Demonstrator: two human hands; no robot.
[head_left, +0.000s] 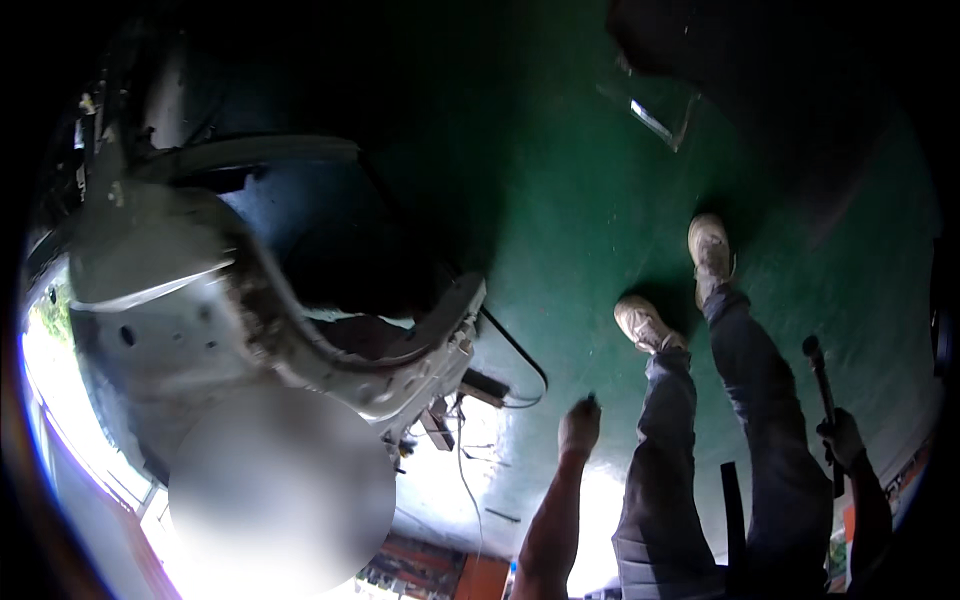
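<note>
My right hand point(843, 440) is wrapped round the handle of a hammer point(823, 385), whose dark head points up and away from me. It hangs beside my right leg. My left hand point(578, 430) is lowered to the left of my legs, its fingers closed. A small dark tip pokes out beyond those fingers, too dim to name. To the left stands a stripped vehicle body point(170, 330) of bare, pale metal. Its curved wheel arch point(300, 345) is rusty and dirty along the edge. My left hand is apart from the body.
Green floor point(560, 250) lies under my shoes point(710, 245). By the lower end of the vehicle body are brownish blocks point(437, 428), a black hose point(518, 348) and a thin cord point(470, 490). A clear plastic piece point(655, 115) lies ahead. An orange box-like thing point(483, 577) stands at the lower edge.
</note>
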